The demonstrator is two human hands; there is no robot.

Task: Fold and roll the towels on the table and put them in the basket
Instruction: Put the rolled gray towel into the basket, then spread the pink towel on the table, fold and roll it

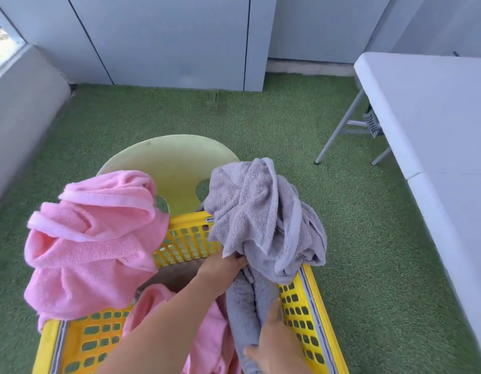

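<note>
A yellow slotted basket (185, 244) stands on a pale round stool (174, 163). A crumpled lilac-grey towel (261, 217) is bunched over the basket's right rim and hangs down inside it. My left hand (220, 265) reaches across the basket and grips this towel at its middle, with the fingertips hidden in the cloth. My right hand (271, 344) holds the towel's lower part near the right wall. A pink towel (93, 238) lies heaped over the left rim. More pink cloth (207, 336) sits inside the basket under my left forearm.
A white folding table (436, 125) stands to the right, its metal legs (342, 130) on the green artificial grass (261, 125). Grey wall panels (166, 36) close off the back, and a low grey ledge (20, 109) runs along the left.
</note>
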